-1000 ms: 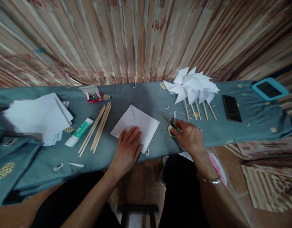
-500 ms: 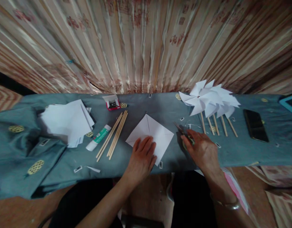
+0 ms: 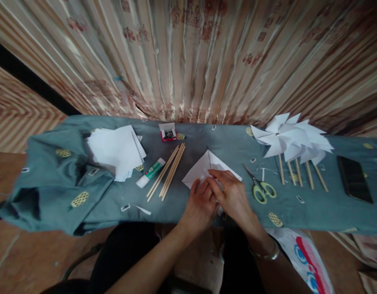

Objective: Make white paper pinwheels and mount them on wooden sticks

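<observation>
A white paper square point(image 3: 192, 170) with cut slits running in from its corners lies on the cloth before me. My left hand point(image 3: 202, 204) is over its near left part, fingers bent onto the paper. Against it, my right hand point(image 3: 233, 194) closes in from the right, its fingertips meeting the left fingers over the sheet. Both hands hide the paper's middle and near corner, so the exact grip is hard to see. Green-handled scissors point(image 3: 258, 184) rest on the cloth right of my right hand, with nobody holding them.
Left of the paper are wooden sticks point(image 3: 172, 171), a glue stick point(image 3: 150, 172), a red box point(image 3: 168, 133) of small pins and a stack of white paper point(image 3: 114, 149). Rightward lie several paper pinwheels point(image 3: 286, 136) on sticks and a phone point(image 3: 354, 179). A curtain point(image 3: 182, 61) hangs behind.
My right hand has let go of the scissors, leaving them on the cloth, and has moved left to the paper. My left hand's fingers have bent. The whole view has shifted.
</observation>
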Demonstrator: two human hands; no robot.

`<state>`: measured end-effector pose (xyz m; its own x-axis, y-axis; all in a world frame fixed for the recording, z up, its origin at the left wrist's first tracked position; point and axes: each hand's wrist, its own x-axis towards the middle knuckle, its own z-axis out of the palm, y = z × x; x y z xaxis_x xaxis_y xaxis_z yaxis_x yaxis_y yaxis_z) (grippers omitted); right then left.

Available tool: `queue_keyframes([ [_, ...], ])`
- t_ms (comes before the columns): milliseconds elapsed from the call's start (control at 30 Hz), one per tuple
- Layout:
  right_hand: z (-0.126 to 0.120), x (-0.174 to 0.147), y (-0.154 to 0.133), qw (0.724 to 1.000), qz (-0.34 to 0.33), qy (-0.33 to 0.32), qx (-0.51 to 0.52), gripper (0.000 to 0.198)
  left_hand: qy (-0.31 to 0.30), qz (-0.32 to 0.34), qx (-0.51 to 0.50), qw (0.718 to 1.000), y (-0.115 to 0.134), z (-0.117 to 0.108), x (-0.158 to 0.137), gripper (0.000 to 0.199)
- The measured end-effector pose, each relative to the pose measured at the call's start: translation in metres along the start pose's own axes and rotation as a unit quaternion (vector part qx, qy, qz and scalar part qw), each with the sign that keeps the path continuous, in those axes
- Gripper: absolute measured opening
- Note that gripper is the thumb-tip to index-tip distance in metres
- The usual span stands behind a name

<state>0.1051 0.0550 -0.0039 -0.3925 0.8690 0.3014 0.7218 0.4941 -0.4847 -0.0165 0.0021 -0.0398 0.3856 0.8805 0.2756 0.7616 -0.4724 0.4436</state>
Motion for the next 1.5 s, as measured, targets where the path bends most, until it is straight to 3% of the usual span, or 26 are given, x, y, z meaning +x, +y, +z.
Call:
queue_keyframes([
  [233,0.021,0.027,-0.033,0.996,-0.006,-0.035,0.079,0.024,-0.062,-0.033,0.000,0.998,-0.003,0.008,0.009,0.038],
  [400,0.010,0.046,-0.028,0.995,0.045,-0.017,0.091,0.024,-0.055,-0.014,-0.014,0.998,-0.004,-0.002,0.005,0.031],
  [533,0.003,0.054,-0.020,0.995,0.060,-0.040,0.070,0.025,-0.052,-0.015,-0.009,0.998,-0.003,-0.012,0.001,0.035],
  [767,0.021,0.025,0.000,0.993,0.100,-0.001,0.064,0.031,-0.038,-0.025,-0.015,0.999,-0.011,-0.018,-0.010,0.039],
  [933,0.031,0.007,0.014,0.991,0.086,0.008,0.098,0.032,-0.031,-0.009,0.011,0.999,-0.021,-0.021,-0.023,0.040],
  [1100,0.030,0.005,0.020,0.991,0.066,-0.017,0.115,0.034,-0.006,-0.014,0.036,0.999,-0.028,-0.023,-0.029,0.039],
  [1500,0.034,0.007,0.019,0.992,0.072,-0.015,0.104,0.037,-0.011,-0.032,0.064,0.997,-0.033,-0.034,-0.023,0.039],
])
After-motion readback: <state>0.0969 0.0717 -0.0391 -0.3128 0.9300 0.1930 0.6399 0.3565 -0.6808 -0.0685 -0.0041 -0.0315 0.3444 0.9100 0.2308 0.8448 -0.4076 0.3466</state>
